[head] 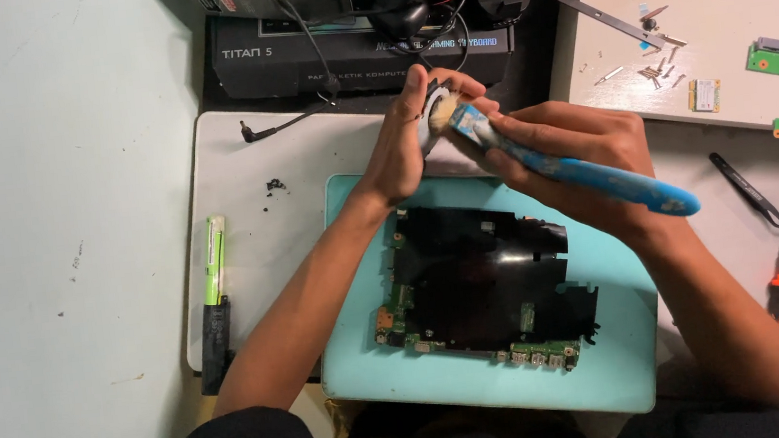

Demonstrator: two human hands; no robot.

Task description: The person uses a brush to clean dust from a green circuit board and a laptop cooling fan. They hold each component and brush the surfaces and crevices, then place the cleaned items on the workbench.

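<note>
head view: brush (585,174) bristles touch fan (433,110) between fingers (452,81).

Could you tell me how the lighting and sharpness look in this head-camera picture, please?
Head view: even, soft light with no hard glare; the black-covered green circuit board on the pale turquoise mat is sharp; the left hand casts a faint shadow on the white board; the right hand with the blue-handled brush looks slightly soft; edges curve mildly.
</note>
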